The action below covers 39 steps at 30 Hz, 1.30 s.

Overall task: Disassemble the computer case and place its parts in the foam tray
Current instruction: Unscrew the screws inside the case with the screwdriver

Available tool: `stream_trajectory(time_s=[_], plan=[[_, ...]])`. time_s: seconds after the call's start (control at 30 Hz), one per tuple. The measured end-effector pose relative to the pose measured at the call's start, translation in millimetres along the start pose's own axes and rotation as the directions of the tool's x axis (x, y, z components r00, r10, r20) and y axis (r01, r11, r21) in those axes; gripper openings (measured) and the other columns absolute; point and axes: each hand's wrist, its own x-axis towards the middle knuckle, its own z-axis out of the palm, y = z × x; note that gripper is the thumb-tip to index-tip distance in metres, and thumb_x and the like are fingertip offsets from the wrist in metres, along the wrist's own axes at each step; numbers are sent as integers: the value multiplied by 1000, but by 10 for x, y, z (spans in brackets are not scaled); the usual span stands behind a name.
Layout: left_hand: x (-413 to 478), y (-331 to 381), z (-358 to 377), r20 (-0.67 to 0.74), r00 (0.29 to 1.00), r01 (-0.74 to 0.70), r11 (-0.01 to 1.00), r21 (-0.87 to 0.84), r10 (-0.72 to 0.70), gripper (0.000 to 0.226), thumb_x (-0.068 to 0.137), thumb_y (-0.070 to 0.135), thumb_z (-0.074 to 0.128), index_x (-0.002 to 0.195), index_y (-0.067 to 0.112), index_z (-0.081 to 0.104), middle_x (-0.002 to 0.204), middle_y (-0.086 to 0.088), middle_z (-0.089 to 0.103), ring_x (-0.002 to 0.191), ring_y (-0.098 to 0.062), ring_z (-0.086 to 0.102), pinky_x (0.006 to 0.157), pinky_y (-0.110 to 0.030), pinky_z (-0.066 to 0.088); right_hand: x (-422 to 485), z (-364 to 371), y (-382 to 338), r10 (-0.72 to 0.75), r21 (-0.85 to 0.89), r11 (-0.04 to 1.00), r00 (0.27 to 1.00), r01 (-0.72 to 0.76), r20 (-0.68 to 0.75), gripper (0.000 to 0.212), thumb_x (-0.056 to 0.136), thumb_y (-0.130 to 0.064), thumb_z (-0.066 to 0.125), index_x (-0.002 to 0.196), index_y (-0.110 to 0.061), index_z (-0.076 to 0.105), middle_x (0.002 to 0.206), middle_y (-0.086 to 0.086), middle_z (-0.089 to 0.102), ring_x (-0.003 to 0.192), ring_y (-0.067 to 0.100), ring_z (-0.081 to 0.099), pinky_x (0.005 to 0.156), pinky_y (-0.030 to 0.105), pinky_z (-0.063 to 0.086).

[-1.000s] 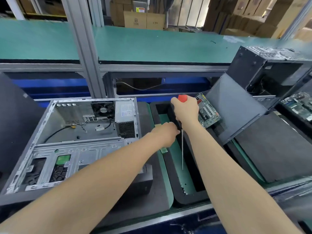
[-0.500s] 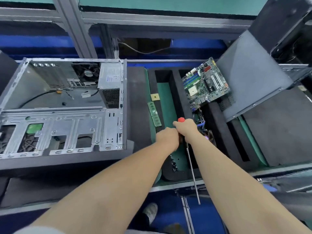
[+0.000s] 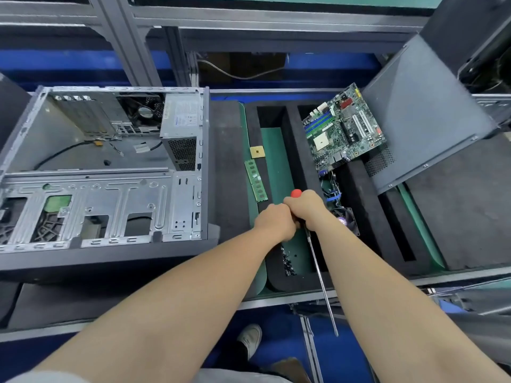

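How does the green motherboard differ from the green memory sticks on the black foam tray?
The roughly square green motherboard is far larger than the narrow green memory sticks. The motherboard sits skewed over the right slot of the black foam tray; the memory sticks lie along its left ridge. The motherboard carries slots and a socket; the memory sticks look plainer. Both are green circuit boards on the tray.

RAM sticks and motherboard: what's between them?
Head view: a green-floored tray slot, bare along that stretch, then a black foam divider.
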Motion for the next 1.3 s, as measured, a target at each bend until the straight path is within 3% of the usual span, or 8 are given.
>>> stream_trajectory(time_s=[0.1,0.23,0.3,0.53,0.7,0.83,1.13,1.3], plan=[[-40,88,-253,180,982,127,890,-438,-51,25,106,21,42,119,5,57,104,-14,67,81,-29,62,69,-36,50,-60,-137,-287,-75,41,996,997,74,32,26,92,-19,69,75,-10,51,63,6,51,53,23,46,43,22,32],[-301,110,-880,316,948,275,384,-881,45,30,112,30,33,117,15,60,97,-24,67,98,-43,70,86,-48,60,-258,-345,-964,-165,346,932,976,108,141,28,101,-18,69,80,-9,52,61,7,46,35,13,39,35,17,27],[-450,-5,-1247,284,949,239,280,-930,134,26,112,31,36,116,16,58,106,-33,68,96,-47,72,79,-53,63,-406,-422,-1340,-203,526,846,964,85,171,25,104,-18,65,84,-12,50,65,5,43,34,6,34,32,17,24],[-1086,-962,-2291,245,906,19,543,-839,346,51,105,54,44,129,12,59,111,-19,76,103,-39,74,79,-45,62,-1045,-124,-2439,-306,850,526,933,-3,192,22,106,-14,58,88,-16,45,61,-3,40,39,4,34,36,16,24],[-1561,-1865,-2687,126,955,-103,697,-710,269,31,105,36,53,119,14,71,84,-2,66,75,-20,67,72,-34,57,-1501,569,-2929,-320,951,309,944,30,75,18,101,-6,57,87,-12,47,60,0,42,40,8,33,36,21,26],[-1902,-2724,-2841,40,973,-166,805,-570,229,25,108,22,50,122,13,69,90,-2,68,82,-19,67,77,-31,57,-1898,1074,-3209,-348,968,207,935,144,-65,16,94,-7,61,82,-12,52,55,1,45,41,12,34,40,23,25],[-2188,-3916,-2685,-285,933,-313,886,-343,220,23,105,17,58,109,30,75,102,4,77,92,-9,67,86,-29,54,-2653,1795,-3651,-601,919,97,759,381,-251,16,90,-3,61,82,-9,48,56,5,47,41,18,31,43,27,26],[-2206,-4057,-2661,-275,915,-366,891,-268,293,20,105,26,58,106,36,75,101,8,77,99,-15,70,97,-40,53,-2839,1848,-3764,-648,878,111,703,466,-291,17,90,0,60,82,-9,47,62,10,45,44,17,31,42,25,29]])
